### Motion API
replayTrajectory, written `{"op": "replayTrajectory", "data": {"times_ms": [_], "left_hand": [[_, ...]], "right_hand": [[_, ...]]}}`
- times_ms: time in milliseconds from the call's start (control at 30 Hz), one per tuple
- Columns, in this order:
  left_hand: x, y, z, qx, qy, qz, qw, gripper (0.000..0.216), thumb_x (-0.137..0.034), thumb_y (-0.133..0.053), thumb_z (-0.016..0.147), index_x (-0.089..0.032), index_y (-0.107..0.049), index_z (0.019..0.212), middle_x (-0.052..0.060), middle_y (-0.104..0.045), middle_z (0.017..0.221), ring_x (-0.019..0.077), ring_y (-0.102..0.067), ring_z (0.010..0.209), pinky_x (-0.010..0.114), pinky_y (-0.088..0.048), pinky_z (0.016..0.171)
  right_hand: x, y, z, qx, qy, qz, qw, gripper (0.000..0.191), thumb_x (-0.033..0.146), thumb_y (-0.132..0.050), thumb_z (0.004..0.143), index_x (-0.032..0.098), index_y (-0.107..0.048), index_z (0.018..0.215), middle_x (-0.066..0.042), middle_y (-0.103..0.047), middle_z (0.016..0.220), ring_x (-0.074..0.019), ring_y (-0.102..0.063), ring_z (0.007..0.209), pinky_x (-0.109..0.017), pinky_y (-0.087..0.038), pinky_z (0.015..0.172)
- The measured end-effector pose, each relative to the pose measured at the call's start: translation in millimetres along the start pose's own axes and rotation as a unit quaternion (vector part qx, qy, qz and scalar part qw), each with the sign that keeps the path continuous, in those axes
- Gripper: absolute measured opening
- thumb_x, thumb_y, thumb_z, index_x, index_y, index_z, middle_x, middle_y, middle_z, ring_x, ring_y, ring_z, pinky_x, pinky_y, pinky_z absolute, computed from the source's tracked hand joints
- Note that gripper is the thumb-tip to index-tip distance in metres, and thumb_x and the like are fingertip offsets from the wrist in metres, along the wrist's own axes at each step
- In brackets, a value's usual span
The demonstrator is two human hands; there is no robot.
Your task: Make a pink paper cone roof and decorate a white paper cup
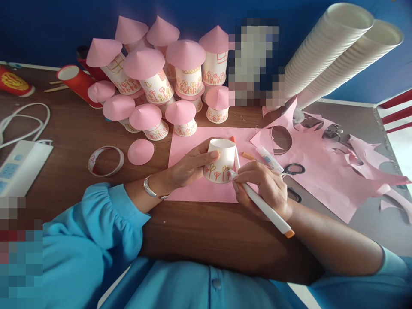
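Note:
My left hand [196,165] is closed round a white paper cup [222,156], its thumb across the front near the rim. Red and orange flowers are drawn along the cup's lower side. In my right hand [265,186] is a white marker [264,208] with an orange end; its tip meets the cup's lower right side. Beneath both hands lies a pink paper sheet [185,148]. A second marker, white with a red end, shows just behind the cup, partly hidden.
Several decorated cups with pink cone roofs [143,64] stand at the back left. Tape roll [121,165], loose pink cone [140,152] and power strip [24,165] lie left. Scissors [294,168], pink scraps [328,171] and tall cup stacks [325,47] are right.

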State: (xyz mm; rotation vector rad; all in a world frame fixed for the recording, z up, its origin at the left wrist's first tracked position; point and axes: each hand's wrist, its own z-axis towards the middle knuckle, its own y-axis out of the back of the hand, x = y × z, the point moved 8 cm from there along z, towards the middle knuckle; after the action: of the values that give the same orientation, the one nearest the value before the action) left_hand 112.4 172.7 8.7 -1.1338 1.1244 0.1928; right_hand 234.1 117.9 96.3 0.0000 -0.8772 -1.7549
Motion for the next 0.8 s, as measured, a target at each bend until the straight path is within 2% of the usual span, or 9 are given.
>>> {"op": "replayTrajectory", "data": {"times_ms": [133,400,600,800], "left_hand": [[-0.2,-3.1,0.0,0.020,0.001,0.006,1.000,0.044,-0.046,-0.066,0.097,-0.023,-0.066,0.135,0.010,-0.075,0.109,0.0242,-0.072,0.098,0.035,-0.056,0.080],[-1.8,-3.7,0.1,0.016,-0.006,-0.019,1.000,0.036,-0.042,-0.069,0.096,-0.024,-0.071,0.128,0.007,-0.076,0.106,0.0205,-0.071,0.093,0.031,-0.056,0.079],[-0.7,1.7,-0.3,-0.008,-0.002,0.010,1.000,0.048,-0.045,-0.071,0.094,-0.021,-0.067,0.134,0.011,-0.074,0.111,0.0222,-0.070,0.095,0.031,-0.055,0.078],[1.5,2.6,0.4,-0.006,0.000,0.009,1.000,0.051,-0.046,-0.072,0.093,-0.021,-0.063,0.137,0.010,-0.073,0.111,0.0218,-0.071,0.091,0.032,-0.056,0.077]], "right_hand": [[-1.0,1.1,-0.3,-0.001,-0.009,-0.016,1.000,0.021,0.005,-0.062,0.086,0.023,-0.057,0.095,0.001,-0.066,0.074,-0.0155,-0.067,0.062,-0.028,-0.056,0.056],[0.8,-0.5,-0.8,0.004,-0.012,-0.009,1.000,0.023,0.002,-0.062,0.085,0.022,-0.057,0.095,0.000,-0.064,0.073,-0.0154,-0.066,0.061,-0.027,-0.055,0.057],[4.4,-2.8,-1.8,0.018,-0.005,-0.012,1.000,0.021,0.004,-0.062,0.087,0.022,-0.056,0.097,0.000,-0.065,0.074,-0.0153,-0.065,0.062,-0.027,-0.055,0.057],[5.9,-5.2,-3.6,0.026,-0.003,-0.005,1.000,0.021,0.004,-0.061,0.088,0.022,-0.055,0.098,0.000,-0.064,0.073,-0.0143,-0.063,0.061,-0.026,-0.054,0.055]]}}
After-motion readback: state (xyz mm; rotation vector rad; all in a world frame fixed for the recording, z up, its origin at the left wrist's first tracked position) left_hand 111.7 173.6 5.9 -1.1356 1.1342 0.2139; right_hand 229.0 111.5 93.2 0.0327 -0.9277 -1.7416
